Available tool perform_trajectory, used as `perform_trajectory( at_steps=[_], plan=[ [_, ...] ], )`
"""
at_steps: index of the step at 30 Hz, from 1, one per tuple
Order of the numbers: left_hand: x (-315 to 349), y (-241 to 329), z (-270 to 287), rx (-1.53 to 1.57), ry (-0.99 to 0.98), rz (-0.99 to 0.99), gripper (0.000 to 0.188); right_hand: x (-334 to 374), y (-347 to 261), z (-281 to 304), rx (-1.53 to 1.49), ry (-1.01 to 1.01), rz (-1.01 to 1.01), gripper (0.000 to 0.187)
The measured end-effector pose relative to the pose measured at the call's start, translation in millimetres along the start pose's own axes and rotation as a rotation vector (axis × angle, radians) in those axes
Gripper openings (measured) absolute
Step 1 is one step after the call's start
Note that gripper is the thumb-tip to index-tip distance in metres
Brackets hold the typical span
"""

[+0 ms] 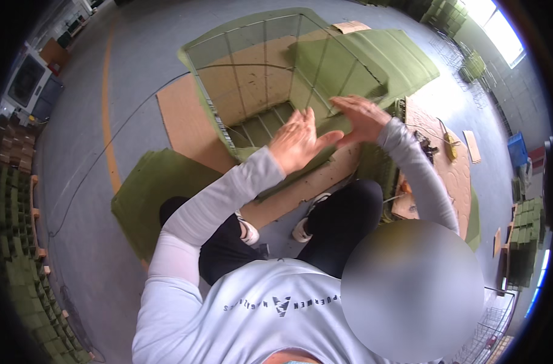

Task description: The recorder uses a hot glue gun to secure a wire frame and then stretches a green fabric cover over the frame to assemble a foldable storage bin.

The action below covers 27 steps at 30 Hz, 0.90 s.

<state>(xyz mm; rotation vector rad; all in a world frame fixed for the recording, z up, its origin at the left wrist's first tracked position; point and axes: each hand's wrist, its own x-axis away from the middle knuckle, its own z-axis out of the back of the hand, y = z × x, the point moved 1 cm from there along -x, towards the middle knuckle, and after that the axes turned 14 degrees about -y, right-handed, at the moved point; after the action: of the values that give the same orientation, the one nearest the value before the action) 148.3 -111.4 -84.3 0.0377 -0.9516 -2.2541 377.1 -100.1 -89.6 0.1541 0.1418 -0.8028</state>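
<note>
The left hand (298, 142) is hovering at the near side of an upright wire basket (295, 60), its fingers stretching out fairly straight and lying close together while its thumb is sticking out toward the right. The right hand (360, 118) is hanging just beside it, a little farther right, its fingers pointing leftward and bending slightly, with its thumb spreading well away from them. Both hands are standing open and neither is visibly gripping anything; whether any fingertip is brushing the wires or the green lining cannot be told from this angle.

The basket is sitting on the floor ahead of the person, its open inside lying just beyond the left fingertips and its far rim standing well apart from them. The right fingertips are overlapping the basket's near right corner in view. Green sheeting is wrapping its outside, and brown board is showing through the wires.

A large green sheet (404, 57) is spreading out beyond the right hand, well clear of its fingers. To the left of the basket a brown cardboard piece (188, 115) is lying flat, and a folded green sheet (161, 194) is resting nearer the person's left knee. On the right, a yellow tool (451, 148) is lying on a brown board (461, 185), apart from the right hand
</note>
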Motion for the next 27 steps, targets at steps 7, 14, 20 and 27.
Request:
perform_trajectory(
  at_steps=[7,14,20,27],
  plan=[
    [137,-44,18,-0.433,0.693,-0.620,0.040,-57,-64,7,-0.288,-0.283,-0.372,0.049],
    [151,-109,-10,-0.538,0.688,-0.483,0.025,-71,-49,-5,-0.251,-0.546,-0.484,0.059],
    [132,-112,-12,-0.543,0.721,-0.559,0.030,-72,-50,-9,-0.248,-0.546,-0.478,0.055],
    [126,-100,-4,-0.600,0.736,-0.456,0.030,-72,-53,-8,-0.267,-0.528,-0.493,0.053]
  ],
)
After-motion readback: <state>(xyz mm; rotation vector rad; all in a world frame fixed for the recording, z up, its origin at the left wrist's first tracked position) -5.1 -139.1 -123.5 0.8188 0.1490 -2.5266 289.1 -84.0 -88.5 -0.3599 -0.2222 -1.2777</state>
